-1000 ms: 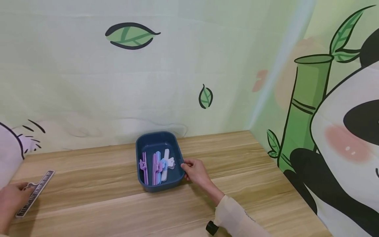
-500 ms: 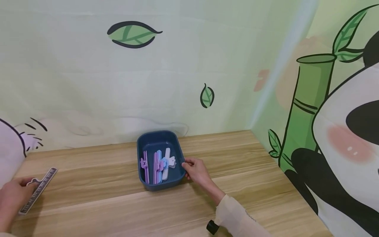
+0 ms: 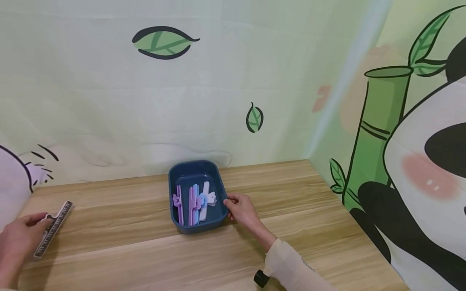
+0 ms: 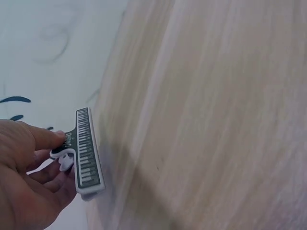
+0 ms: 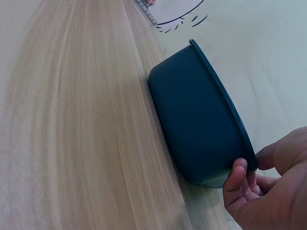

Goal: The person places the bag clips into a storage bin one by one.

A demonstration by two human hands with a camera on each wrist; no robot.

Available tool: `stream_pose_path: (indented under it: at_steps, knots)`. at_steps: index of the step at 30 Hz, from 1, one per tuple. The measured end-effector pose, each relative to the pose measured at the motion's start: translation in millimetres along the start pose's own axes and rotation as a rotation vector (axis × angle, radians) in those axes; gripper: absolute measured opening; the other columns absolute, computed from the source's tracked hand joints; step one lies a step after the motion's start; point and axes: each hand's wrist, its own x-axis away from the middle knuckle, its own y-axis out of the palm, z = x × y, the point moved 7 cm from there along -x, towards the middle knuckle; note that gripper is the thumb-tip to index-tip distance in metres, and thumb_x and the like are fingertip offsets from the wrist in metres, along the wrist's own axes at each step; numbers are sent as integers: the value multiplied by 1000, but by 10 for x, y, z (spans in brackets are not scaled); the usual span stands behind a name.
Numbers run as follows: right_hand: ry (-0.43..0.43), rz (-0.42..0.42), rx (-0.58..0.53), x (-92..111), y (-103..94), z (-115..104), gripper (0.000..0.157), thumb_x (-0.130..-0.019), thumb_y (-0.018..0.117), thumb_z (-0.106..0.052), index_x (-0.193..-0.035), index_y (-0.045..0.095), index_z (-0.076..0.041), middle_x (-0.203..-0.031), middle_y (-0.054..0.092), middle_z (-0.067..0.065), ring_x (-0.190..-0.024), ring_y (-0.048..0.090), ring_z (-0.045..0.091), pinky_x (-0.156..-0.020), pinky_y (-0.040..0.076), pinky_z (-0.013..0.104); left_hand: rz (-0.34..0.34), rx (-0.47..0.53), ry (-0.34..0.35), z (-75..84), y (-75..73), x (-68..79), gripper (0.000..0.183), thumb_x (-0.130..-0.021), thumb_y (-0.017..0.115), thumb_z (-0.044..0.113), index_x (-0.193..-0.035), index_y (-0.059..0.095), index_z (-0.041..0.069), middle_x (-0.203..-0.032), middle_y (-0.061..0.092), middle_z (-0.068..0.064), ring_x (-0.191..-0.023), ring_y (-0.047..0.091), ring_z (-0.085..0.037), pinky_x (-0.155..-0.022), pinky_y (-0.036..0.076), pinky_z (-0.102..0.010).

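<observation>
At the left of the head view, my left hand [image 3: 22, 238] pinches a long clip [image 3: 54, 230] by its handle. The clip has a black-and-white piano-key print along its bar; in the left wrist view the clip [image 4: 86, 148] is held just over the wood, its shadow to the right. My right hand [image 3: 242, 210] grips the right rim of a dark blue plastic bin [image 3: 189, 171], thumb at the rim and fingers against the outer wall [image 5: 206, 120]. Inside lie several long clips: purple ones [image 3: 179, 208], a blue one [image 3: 196, 214] and a white one [image 3: 204, 206].
The wood-grain table [image 3: 127, 242] meets a pale green wall cloth [image 3: 91, 101] at its back edge, close behind the bin. A printed panda [image 3: 418, 182] covers the cloth on the right. A black object [image 3: 260, 279] sits by my right sleeve.
My left hand has moved slightly right and up in the head view, carrying the piano-key clip, which has turned a little. My right hand and the bin have stayed in place.
</observation>
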Motion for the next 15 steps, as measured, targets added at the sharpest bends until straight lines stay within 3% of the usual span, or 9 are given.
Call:
stream_pose_path:
  at_steps: [8, 10, 12, 15]
  knots:
    - [12, 4, -6, -2, 11, 7, 27, -100, 61, 0, -123, 66, 14, -80, 64, 19, -53, 53, 11, -48, 46, 20, -26, 106, -61, 235, -75, 105, 58, -106, 54, 36, -148, 48, -3, -138, 56, -32, -92, 53, -28, -71, 35, -37]
    - [16, 5, -4, 0, 13, 8, 27, -100, 61, 0, -122, 66, 14, -79, 63, 18, -53, 53, 12, -48, 46, 20, -33, 137, -59, 323, -101, 148, 60, -106, 55, 39, -148, 49, -3, -122, 67, -26, -84, 56, -17, -70, 39, -33]
    - [11, 5, 1, 2, 13, 5, 27, -100, 61, 0, -122, 66, 14, -79, 63, 19, -53, 53, 12, -48, 46, 19, -34, 202, -26, 427, -119, 186, 61, -106, 57, 38, -147, 50, -6, -101, 74, -11, -74, 57, -2, -66, 45, -25]
    - [21, 3, 0, 8, 14, 6, 27, -100, 61, 0, -122, 66, 14, -81, 63, 21, -54, 52, 11, -49, 46, 19, -32, 315, 23, 579, -114, 235, 59, -105, 59, 32, -145, 50, -11, -85, 66, 18, -65, 58, 10, -60, 52, -17]
